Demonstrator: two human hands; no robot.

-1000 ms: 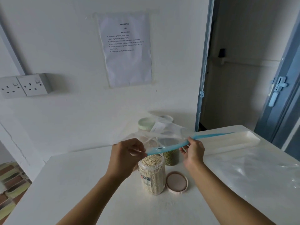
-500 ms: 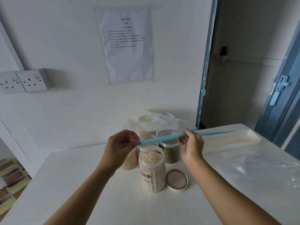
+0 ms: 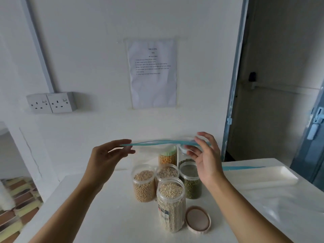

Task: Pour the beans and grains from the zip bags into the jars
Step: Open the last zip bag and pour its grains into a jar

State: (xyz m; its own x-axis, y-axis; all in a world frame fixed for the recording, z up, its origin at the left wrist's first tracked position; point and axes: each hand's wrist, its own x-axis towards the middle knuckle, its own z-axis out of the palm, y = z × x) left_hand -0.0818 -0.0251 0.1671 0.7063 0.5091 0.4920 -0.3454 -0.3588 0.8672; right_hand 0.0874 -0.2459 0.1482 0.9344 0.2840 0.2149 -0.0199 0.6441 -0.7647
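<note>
So both hands are up at mid-frame with the zip bag [image 3: 154, 146] stretched between them, right above the jars. It's clear plastic, so really you only see its teal zip strip running side to side. The left hand [image 3: 108, 155] pinches the strip's left end between thumb and finger. The right hand [image 3: 205, 155] has its fingers spread with the strip crossing them, and honestly I can't tell if it's gripping.

Lower centre on the white table [image 3: 87, 207] sits the front jar [image 3: 171, 204], open and full of pale grains, with its pinkish lid [image 3: 198, 218] lying flat just to its right. Behind it are a beige bean jar [image 3: 144, 185] and a green bean jar [image 3: 191, 181]. A white tray [image 3: 263, 174] sits at the right edge.
</note>
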